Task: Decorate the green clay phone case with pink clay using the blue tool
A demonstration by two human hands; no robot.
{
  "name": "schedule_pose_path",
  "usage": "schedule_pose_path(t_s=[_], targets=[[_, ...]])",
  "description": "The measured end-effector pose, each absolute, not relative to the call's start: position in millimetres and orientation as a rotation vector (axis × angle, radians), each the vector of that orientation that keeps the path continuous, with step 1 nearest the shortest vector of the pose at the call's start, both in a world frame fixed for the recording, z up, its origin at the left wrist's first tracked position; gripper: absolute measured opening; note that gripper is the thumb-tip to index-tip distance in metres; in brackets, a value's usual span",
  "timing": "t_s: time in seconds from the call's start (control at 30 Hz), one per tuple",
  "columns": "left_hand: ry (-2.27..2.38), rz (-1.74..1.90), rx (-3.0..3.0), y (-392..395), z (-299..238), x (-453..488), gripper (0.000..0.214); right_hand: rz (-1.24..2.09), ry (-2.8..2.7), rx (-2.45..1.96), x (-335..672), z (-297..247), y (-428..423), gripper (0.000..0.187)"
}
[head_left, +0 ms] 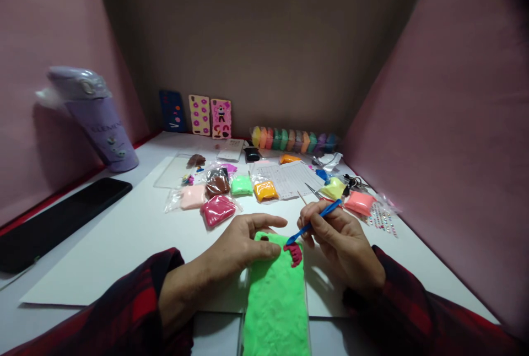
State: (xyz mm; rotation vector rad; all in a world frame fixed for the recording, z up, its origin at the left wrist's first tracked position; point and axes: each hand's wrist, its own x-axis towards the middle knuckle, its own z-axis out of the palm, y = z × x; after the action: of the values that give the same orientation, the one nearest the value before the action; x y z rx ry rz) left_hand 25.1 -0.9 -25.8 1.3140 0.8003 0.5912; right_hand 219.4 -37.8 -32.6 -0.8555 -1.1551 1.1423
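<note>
A phone case [276,306] coated in bright green clay lies in front of me, with a dark hole near its top left. My left hand [248,243] grips its upper end, thumb on the green surface and fingers around the far side. Between the fingers of my right hand [336,240] is a blue modelling tool [316,221]. The tool's flat tip is at a curved, notched piece of dark pink clay [295,255] at the case's top right. A thin wooden stick [303,197] also pokes out from my right hand.
Clay packets, including a dark pink packet [219,210] and a coral packet [359,203], lie beyond my hands. Scissors [313,192] and a paper sheet [289,179] are among them. A purple bottle [101,124] and black phone [61,221] stand left; decorated cases [200,116] lean at the back.
</note>
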Motion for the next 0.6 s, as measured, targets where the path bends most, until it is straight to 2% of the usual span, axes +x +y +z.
schedule_pose_path(t_s=[0.6], targets=[[0.794,0.599,1.333,0.0,-27.1,24.9,0.049,1.087,-1.307,-0.825,221.6,-38.3,-38.3,0.018]])
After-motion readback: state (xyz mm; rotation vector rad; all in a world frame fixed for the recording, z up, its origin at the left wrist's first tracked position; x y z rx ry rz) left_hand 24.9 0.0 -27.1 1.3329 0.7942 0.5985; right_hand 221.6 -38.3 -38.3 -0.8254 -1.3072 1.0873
